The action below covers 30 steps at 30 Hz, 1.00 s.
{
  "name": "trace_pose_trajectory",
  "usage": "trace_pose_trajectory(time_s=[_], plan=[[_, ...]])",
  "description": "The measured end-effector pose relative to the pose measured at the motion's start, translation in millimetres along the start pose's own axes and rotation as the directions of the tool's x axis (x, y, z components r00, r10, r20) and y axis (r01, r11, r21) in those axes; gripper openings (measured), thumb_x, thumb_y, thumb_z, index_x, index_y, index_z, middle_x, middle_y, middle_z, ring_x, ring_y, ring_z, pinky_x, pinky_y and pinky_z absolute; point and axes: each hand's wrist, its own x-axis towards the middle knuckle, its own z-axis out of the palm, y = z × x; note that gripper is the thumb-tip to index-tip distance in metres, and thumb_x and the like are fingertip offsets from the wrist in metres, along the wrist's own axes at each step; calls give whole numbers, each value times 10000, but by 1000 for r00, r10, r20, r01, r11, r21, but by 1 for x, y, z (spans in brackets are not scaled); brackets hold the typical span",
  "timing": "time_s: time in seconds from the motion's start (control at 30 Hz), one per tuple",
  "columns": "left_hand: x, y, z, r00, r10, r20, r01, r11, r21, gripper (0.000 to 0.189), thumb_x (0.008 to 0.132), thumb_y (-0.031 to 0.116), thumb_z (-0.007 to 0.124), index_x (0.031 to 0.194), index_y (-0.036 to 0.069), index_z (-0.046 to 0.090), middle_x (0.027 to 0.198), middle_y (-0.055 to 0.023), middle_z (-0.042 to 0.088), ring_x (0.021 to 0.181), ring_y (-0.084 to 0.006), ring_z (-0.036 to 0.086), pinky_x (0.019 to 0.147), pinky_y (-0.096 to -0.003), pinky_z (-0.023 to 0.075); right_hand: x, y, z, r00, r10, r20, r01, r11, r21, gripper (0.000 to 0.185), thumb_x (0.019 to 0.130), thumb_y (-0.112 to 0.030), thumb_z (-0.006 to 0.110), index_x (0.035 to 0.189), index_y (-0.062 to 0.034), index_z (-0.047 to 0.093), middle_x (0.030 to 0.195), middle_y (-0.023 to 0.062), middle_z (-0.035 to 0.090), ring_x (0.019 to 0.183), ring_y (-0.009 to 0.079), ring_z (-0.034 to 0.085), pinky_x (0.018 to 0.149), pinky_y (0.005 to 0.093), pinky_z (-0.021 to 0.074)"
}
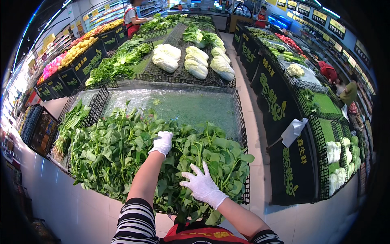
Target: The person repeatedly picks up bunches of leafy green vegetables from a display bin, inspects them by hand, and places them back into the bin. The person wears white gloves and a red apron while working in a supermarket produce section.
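Observation:
A broad heap of leafy greens (112, 149) with long stems fills the near part of a black mesh-sided display bin. My left hand (163, 142), in a white disposable glove, reaches into the heap's middle. Its fingers curl down among the leaves, so their tips and anything in them are hidden. Nearer to me, my right hand (204, 185), gloved the same way, rests on top of the greens with its fingers spread. Behind the heap, the bin's clear plastic sheet (195, 102) over a green mat shows, with a loose leaf on it.
Bundled rooted greens (71, 126) lie left of a black mesh divider (97, 105). Napa cabbages (195, 65) sit in rows beyond the bin. To the right, across a tiled aisle (254, 137), runs another produce stand with plastic bags (293, 132). Several people stand farther off.

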Motion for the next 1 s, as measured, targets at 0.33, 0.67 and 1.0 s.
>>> trace_pose_trajectory(time_s=[0.33, 0.67, 1.0], plan=[[-72, -25, -112, 861, -370, -349, -205, 375, -904, 292, 910, 0, 614, 1194, 41, 667, 967, -13, 660, 821, -95, 573, 750, -236, 483, 3, 2, 1, 1000, -9, -2, 10, 998, 60, 500, 738, -95, 666, 1194, -296, 708, 1369, 2, 547, 1387, 366, 381, 1153, 681, 121], [-259, 64, -7, 912, -381, -152, 47, 466, -884, 315, 843, 5, 707, 1154, 56, 713, 873, -24, 665, 727, -100, 577, 693, -236, 485, -1, 3, 7, 991, -48, -126, 55, 997, 56, 579, 643, -106, 774, 1198, -218, 653, 1360, -19, 555, 1357, 344, 410, 1152, 656, 164], [-267, 43, -16, 884, -406, 234, 81, -360, -929, 378, 913, 7, 646, 1286, -14, 582, 1020, -58, 679, 795, -128, 657, 753, -260, 563, -4, 0, 6, 993, -43, -106, 46, 999, 23, 701, 651, -77, 751, 1305, -267, 582, 1390, 30, 547, 1372, 370, 394, 1146, 669, 155]])
